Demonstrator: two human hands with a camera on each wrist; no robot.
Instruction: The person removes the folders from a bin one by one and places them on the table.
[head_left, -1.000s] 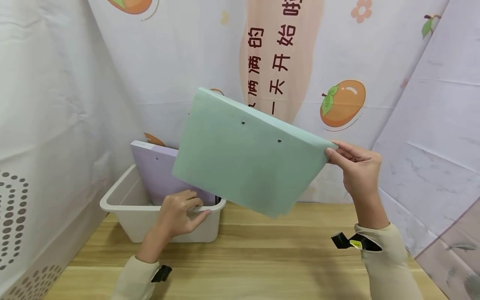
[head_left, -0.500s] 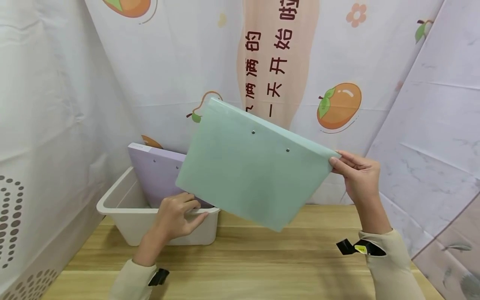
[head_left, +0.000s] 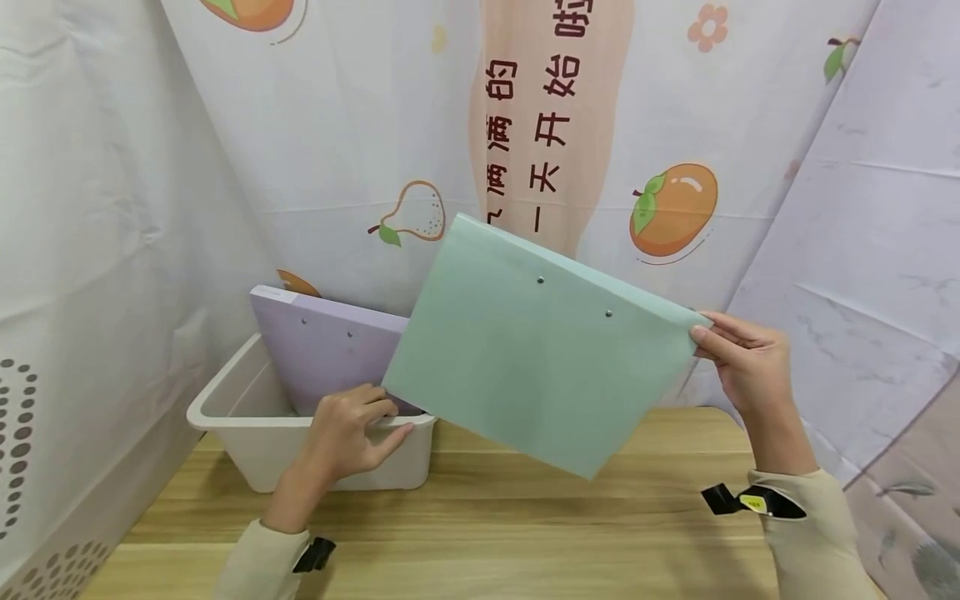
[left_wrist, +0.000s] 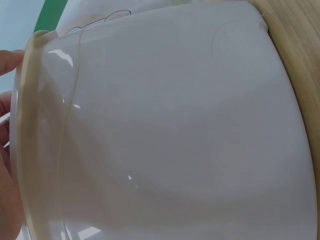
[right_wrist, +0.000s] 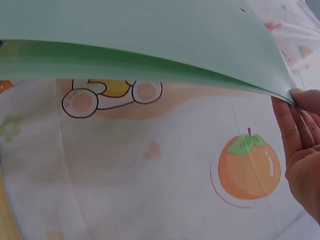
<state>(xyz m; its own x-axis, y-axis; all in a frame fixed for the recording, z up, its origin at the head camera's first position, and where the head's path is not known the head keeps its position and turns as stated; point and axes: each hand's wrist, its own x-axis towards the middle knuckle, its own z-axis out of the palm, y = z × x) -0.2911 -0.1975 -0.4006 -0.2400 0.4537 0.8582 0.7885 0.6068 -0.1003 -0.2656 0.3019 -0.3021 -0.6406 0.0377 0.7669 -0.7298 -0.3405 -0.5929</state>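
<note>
A mint-green file folder (head_left: 536, 350) with two metal rivets hangs tilted in the air, its left corner near the bin and its lower corner above the table. My right hand (head_left: 750, 358) pinches its upper right corner between thumb and fingers; the right wrist view also shows this hand (right_wrist: 302, 140) at the edge of the folder (right_wrist: 165, 30). My left hand (head_left: 352, 433) holds the front rim of a white plastic bin (head_left: 255, 450), fingers curled over the rim. Inside the bin a purple file folder (head_left: 322, 342) leans upright, partly hidden by the green one.
The bin stands on a wood-grain table (head_left: 510, 533) at the left. Behind the table hangs a white curtain (head_left: 337, 125) printed with fruit and lettering. A pale perforated panel (head_left: 22, 450) is at the far left.
My right hand has moved right and slightly down, carrying the green folder farther from the bin. More of the purple folder shows. The left hand has stayed on the rim.
</note>
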